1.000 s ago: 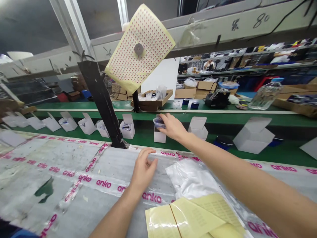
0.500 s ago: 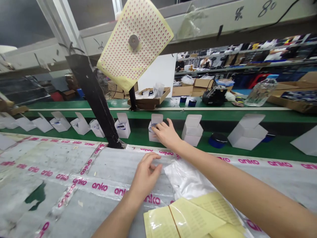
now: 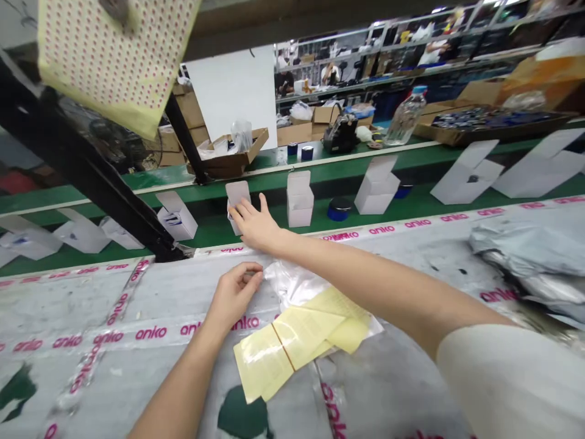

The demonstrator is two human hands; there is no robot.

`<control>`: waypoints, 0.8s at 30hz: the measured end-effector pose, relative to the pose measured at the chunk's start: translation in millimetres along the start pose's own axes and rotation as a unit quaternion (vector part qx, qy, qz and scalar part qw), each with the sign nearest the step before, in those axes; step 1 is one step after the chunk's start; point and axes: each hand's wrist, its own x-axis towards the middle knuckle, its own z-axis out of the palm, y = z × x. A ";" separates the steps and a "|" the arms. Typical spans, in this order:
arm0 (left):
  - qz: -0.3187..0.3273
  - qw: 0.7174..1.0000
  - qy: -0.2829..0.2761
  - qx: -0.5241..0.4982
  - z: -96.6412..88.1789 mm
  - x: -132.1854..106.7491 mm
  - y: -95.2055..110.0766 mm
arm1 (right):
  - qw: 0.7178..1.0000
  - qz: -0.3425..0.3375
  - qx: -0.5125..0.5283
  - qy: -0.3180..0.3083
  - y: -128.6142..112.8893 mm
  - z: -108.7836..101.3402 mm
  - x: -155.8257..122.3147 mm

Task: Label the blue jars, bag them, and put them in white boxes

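Note:
My right hand reaches across to the conveyor, its fingers spread over the front and mouth of a small white box whose lid stands up. The fingers hide most of that box and its contents. Nearer to me, my left hand hovers over the covered table, fingers loosely curved, a gap between thumb and forefinger, and nothing visible in it. Just right of it lie a crumpled clear plastic bag and yellow sticker sheets with a brown band across them. Another open white box stands right of my right hand.
More open white boxes line the green belt, with a dark-blue round tin among them. A black post rises at the left, near a hanging dotted sheet. Grey plastic bags lie at right; a bottle stands behind.
My view has turned to the right, so the boxes, post and hanging sheet appear farther left. My right hand stays at the same box, and my left hand remains over the table.

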 end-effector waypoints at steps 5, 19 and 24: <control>0.077 0.991 -0.086 0.071 3.3 -9.3 14.0 | 0.985 0.061 0.157 -0.040 20.7 -60.1 -78.1; 0.007 0.973 -0.231 0.009 32.6 -20.0 29.3 | 0.880 0.195 0.394 -0.179 -12.1 -58.5 -198.2; -0.055 0.971 -0.230 -0.032 31.2 -19.3 28.6 | 0.944 0.062 0.318 -0.062 -14.1 -48.8 -203.4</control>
